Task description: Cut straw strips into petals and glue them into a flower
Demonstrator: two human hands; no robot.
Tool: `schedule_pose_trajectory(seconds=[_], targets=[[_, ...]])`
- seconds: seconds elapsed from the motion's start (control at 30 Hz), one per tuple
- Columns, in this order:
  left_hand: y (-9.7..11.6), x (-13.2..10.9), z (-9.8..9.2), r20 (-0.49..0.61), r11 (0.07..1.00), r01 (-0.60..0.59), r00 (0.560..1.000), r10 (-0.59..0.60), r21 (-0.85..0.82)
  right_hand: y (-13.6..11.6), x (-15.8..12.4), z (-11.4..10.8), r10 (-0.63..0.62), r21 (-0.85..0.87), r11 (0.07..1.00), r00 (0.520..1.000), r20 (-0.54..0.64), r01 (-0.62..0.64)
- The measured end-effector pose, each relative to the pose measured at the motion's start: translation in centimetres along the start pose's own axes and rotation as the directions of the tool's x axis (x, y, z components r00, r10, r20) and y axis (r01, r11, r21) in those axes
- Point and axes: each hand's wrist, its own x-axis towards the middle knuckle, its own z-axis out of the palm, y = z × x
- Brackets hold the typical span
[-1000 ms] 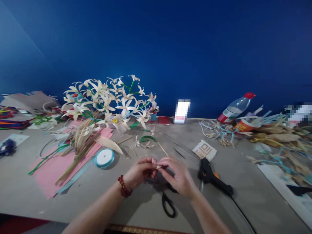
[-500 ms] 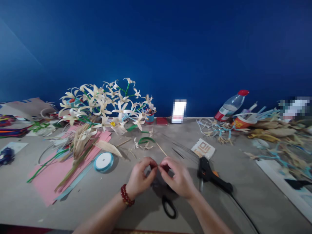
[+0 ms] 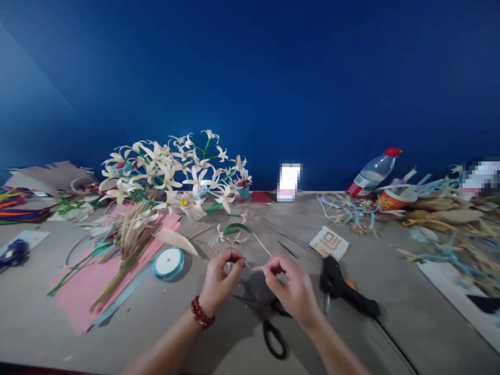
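Just above the table's near middle, my left hand [image 3: 221, 278] and my right hand [image 3: 291, 289] face each other. Both pinch the ends of a thin pale straw strip [image 3: 254, 267] stretched between the fingertips. A red bead bracelet [image 3: 201, 313] circles my left wrist. Black scissors [image 3: 273, 328] lie on the table under my right hand. A black glue gun [image 3: 344, 289] rests just to the right of that hand.
A bouquet of pale straw flowers [image 3: 175, 169] stands at back left above pink paper [image 3: 84, 276]. A blue ribbon roll [image 3: 167, 263] lies left of my hands. A plastic bottle [image 3: 373, 172], a paper cup [image 3: 394, 199] and straw scraps crowd the right.
My hands have drawn a little apart, so the pale strip now shows stretched between the fingertips. The view has shifted slightly.
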Motion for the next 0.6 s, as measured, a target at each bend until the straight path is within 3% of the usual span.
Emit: schedule_pose_trajectory(seconds=[0.1,0.17,0.4,0.53,0.6], targets=[[0.6,-0.2,0.2,0.15,0.998,-0.029,0.988,0.037,-0.055,-0.1,-0.1,0.2,-0.01,0.019,1.0,0.998,0.057,0.009],[1.0,-0.5,0.6,0.175,0.998,-0.062,0.982,0.067,-0.032,-0.2,-0.2,0.5,-0.016,0.015,1.0,0.997,0.071,0.015],[0.2,-0.8,0.9,0.073,0.991,-0.111,0.992,0.106,0.072,-0.4,-0.4,0.6,-0.043,-0.005,0.999,0.999,0.005,0.043],[-0.2,-0.3,0.2,-0.002,0.997,-0.029,1.0,0.029,0.075,-0.2,-0.2,-0.1,-0.051,-0.001,0.999,0.989,-0.135,0.052],[0.0,-0.2,0.0,0.023,1.0,-0.002,1.0,0.002,-0.005,-0.3,-0.1,-0.2,-0.052,-0.006,0.999,0.989,-0.139,0.051]])
